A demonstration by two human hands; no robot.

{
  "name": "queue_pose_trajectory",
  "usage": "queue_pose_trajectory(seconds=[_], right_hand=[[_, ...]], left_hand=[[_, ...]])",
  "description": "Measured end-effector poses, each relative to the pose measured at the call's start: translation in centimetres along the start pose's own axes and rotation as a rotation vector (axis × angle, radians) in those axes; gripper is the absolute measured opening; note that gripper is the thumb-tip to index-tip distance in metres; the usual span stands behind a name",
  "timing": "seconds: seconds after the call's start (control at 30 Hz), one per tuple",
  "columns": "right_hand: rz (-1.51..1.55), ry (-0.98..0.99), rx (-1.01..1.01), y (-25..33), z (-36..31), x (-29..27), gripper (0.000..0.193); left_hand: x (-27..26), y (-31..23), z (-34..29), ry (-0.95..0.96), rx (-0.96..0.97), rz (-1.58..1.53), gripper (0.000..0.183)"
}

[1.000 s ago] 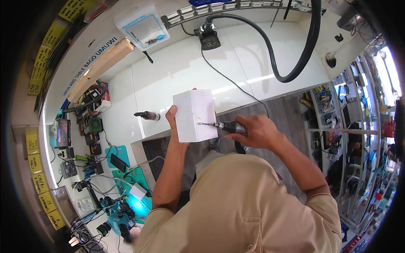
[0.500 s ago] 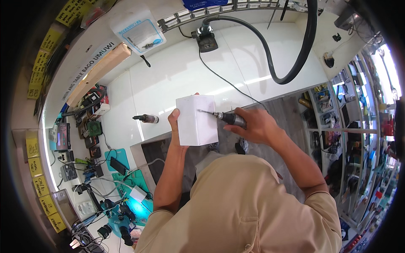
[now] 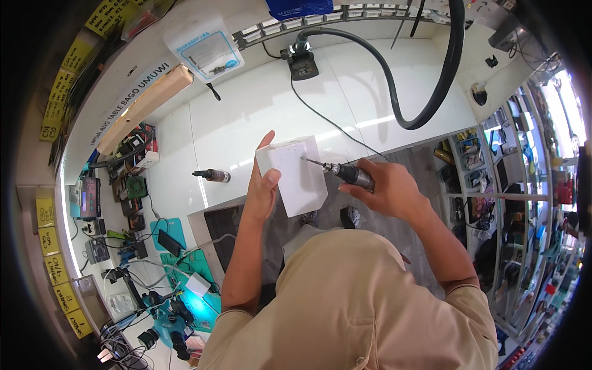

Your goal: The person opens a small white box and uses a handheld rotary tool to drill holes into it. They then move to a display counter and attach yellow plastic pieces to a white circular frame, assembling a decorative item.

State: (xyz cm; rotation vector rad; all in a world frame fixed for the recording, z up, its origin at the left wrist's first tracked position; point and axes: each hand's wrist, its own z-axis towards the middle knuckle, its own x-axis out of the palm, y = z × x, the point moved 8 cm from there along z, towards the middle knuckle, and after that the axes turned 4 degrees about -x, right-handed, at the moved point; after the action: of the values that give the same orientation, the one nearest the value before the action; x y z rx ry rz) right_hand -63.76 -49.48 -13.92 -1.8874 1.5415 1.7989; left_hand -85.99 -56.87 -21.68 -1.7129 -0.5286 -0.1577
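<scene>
My left hand (image 3: 265,188) grips a white rectangular box (image 3: 302,179) by its left side, thumb on the near face and a finger showing past the upper edge. The box is tilted in the air in front of my body, over the table's front edge. In my right hand (image 3: 391,188) is a dark rotary tool (image 3: 353,176) with a metal chuck and a thin bit. The bit's tip rests at or very close to the upper part of the box's right face, where a small dark mark shows; contact is hard to tell.
A small dark bottle (image 3: 213,175) lies on the white table (image 3: 246,123). Behind it, a black hose (image 3: 385,61) arches above the tabletop beside a small black device (image 3: 303,65). Cables, green mats (image 3: 168,234) and a blue microscope (image 3: 169,320) stand at left; shelves (image 3: 518,197) line the right.
My left hand has turned and tilted the box, and my thumb now lies across its face. The right hand with the rotary tool has shifted slightly right and nearer.
</scene>
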Motion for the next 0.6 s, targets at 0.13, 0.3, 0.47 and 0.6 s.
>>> queue_pose_trajectory(seconds=[0.13, 0.3, 0.47, 0.6], right_hand=[[0.013, -0.008, 0.001, -0.1, 0.0, 0.4, 0.053], [-0.037, -0.027, -0.072, 0.5, 0.2, 0.3, 0.05], [-0.047, -0.035, -0.075, 0.4, 0.7, -0.2, 0.051], [-0.055, -0.038, -0.094, 0.4, 1.3, -0.2, 0.052]], left_hand=[[0.6, -0.9, -0.3, 0.036, -0.036, 0.124, 0.136], [1.4, -1.9, -0.5, 0.029, -0.084, 0.254, 0.128], [1.8, -2.5, -0.3, 0.037, -0.094, 0.315, 0.123], [1.8, -2.6, -0.2, 0.021, -0.086, 0.346, 0.123]])
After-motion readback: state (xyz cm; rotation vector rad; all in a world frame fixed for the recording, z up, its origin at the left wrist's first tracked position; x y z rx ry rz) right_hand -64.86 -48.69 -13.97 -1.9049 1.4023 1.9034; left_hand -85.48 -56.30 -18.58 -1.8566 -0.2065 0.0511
